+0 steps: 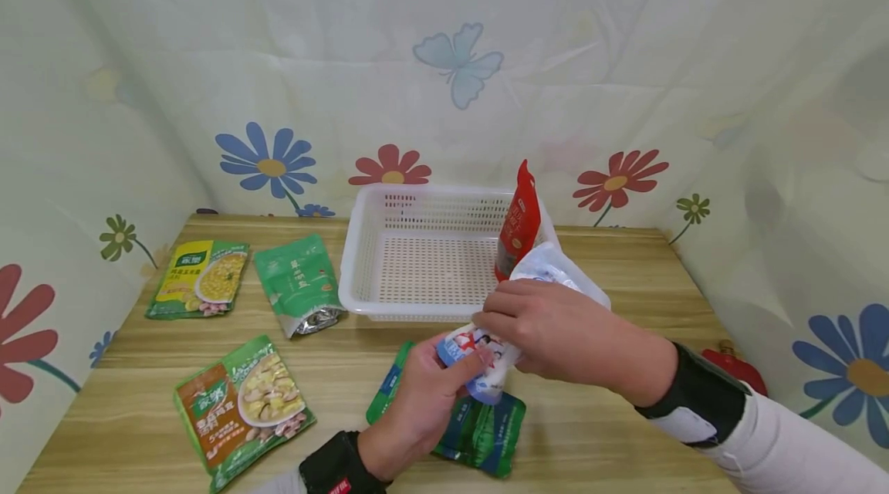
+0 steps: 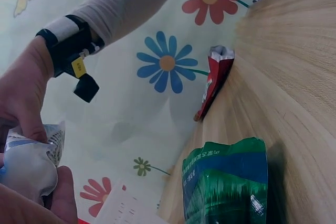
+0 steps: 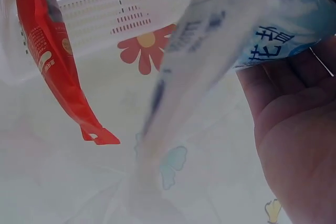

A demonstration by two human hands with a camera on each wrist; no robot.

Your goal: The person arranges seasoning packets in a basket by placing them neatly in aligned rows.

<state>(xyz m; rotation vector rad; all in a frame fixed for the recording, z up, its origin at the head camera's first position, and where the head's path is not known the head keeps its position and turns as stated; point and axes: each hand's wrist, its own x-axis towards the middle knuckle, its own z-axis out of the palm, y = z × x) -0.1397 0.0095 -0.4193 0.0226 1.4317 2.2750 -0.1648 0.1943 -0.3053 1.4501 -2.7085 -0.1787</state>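
A white and blue plastic packet [image 1: 561, 268] with printed characters is held in the air in front of the basket by both hands. My left hand [image 1: 425, 387] grips its lower end, thumb across the printed front. Curled over its middle is my right hand [image 1: 556, 328], back of the hand uppermost. The packet's upper part tilts away toward the basket, as the right wrist view also shows, where the packet [image 3: 273, 35] is partly blurred. Below the left hand, a green and dark blue packet [image 1: 495, 432] lies on the table, partly covered by that hand.
A white plastic basket [image 1: 406, 310] stands at the back, with a red pouch [image 1: 519, 228] upright at its right end. Left of it lie a yellow-green soup packet [image 1: 201, 278], a green pouch [image 1: 299, 282] and a brown-green soup packet [image 1: 243, 409]. A red packet [image 2: 216, 80] lies at the right edge.
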